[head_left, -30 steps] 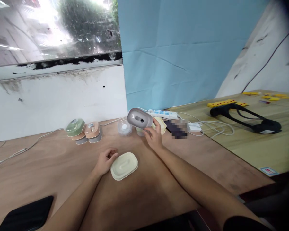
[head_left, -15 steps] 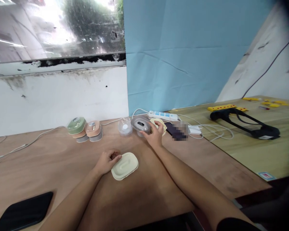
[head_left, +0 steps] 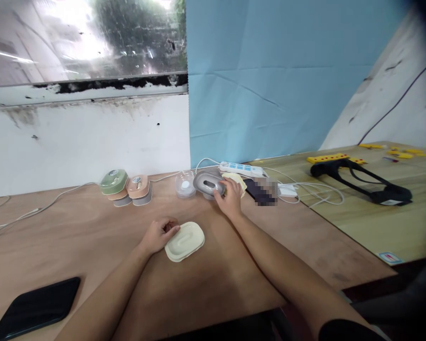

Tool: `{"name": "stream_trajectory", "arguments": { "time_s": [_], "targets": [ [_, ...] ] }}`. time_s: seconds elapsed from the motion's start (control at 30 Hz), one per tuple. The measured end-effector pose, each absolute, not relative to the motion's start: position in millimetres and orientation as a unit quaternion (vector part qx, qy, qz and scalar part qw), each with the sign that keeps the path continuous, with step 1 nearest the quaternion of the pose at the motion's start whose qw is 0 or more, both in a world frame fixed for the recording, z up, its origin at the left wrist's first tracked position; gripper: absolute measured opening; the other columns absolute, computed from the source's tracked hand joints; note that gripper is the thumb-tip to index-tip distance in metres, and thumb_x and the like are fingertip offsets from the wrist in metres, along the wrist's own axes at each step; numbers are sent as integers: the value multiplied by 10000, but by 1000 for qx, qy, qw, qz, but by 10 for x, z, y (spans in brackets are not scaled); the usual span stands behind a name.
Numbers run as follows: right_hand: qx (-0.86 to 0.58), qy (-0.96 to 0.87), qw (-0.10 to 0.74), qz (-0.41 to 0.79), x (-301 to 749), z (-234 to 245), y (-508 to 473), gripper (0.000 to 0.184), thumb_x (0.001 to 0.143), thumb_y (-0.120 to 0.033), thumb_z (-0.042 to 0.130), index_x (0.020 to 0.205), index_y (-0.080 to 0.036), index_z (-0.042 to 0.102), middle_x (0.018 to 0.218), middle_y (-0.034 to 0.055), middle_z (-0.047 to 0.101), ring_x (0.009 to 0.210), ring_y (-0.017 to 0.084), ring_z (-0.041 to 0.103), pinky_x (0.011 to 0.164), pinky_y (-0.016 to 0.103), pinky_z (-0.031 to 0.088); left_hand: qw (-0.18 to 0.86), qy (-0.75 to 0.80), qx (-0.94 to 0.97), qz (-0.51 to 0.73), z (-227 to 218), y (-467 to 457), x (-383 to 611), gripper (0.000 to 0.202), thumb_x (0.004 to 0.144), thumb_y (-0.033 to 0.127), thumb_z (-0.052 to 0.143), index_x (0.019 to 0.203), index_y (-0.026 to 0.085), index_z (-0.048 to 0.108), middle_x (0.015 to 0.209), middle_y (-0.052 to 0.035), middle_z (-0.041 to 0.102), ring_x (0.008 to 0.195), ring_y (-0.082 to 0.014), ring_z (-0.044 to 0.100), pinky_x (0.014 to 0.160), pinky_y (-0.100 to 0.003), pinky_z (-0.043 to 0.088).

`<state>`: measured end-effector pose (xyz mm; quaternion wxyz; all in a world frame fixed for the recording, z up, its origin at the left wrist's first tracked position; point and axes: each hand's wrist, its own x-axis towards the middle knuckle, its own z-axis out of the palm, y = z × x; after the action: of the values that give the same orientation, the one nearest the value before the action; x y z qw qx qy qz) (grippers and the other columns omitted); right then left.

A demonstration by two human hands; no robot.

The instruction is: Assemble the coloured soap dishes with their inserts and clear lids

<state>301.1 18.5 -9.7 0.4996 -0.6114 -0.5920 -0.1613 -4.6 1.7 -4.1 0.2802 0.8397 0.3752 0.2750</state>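
Note:
My left hand [head_left: 161, 234] has its fingers curled, with the thumb on the near left edge of a shallow cream oval dish [head_left: 185, 242] lying on the table. At the back, my right hand [head_left: 230, 193] grips the right end of a grey oval plastic piece [head_left: 208, 183] with a dark slot in its middle. That piece is tilted toward me over other pale plastic parts, which it mostly hides. Left of it stands a clear plastic container [head_left: 185, 184] with a white round spot. Cream pieces [head_left: 238, 181] show behind my right fingers.
Green [head_left: 113, 182] and pink [head_left: 138, 187] lidded boxes stand at the back left. A power strip [head_left: 241, 169], a dark phone [head_left: 257, 192] and white cables lie at the back right. A black tablet-like object [head_left: 39, 303] is front left; a black frame [head_left: 362, 182] lies right.
My right fingers have closed in on the grey oval piece, and its slotted face now shows more clearly, tilted toward me. My left hand stays on the cream dish.

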Motion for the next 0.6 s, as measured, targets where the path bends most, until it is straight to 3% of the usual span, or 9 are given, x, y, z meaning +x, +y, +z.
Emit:
{"name": "stream_trajectory", "arguments": {
  "time_s": [0.2,0.4,0.6],
  "targets": [
    [-638,-561,491,-189,3080,-99,241,525,823,-544,531,1211,-191,510,1247,145,574,1197,297,474,1061,520,231,280,371,843,271,-38,17,-51,280,884,411,516,940,178,660,780,-22,656,678,-133,562,624,-243,417],
    [-682,-541,458,-181,3079,-152,276,970,730,-665,575,1442,-110,219,1397,234,421,1294,352,373,1064,576,202,279,373,843,270,-44,18,-48,289,885,419,511,953,184,665,801,-24,666,697,-138,571,631,-248,416],
    [-663,-563,449,-205,3058,-111,249,711,796,-554,551,1368,-174,366,1369,189,456,1279,341,383,1055,587,206,271,377,845,264,-23,7,-54,289,884,413,511,979,192,672,808,-24,670,697,-142,569,631,-253,412]
  ]
}}
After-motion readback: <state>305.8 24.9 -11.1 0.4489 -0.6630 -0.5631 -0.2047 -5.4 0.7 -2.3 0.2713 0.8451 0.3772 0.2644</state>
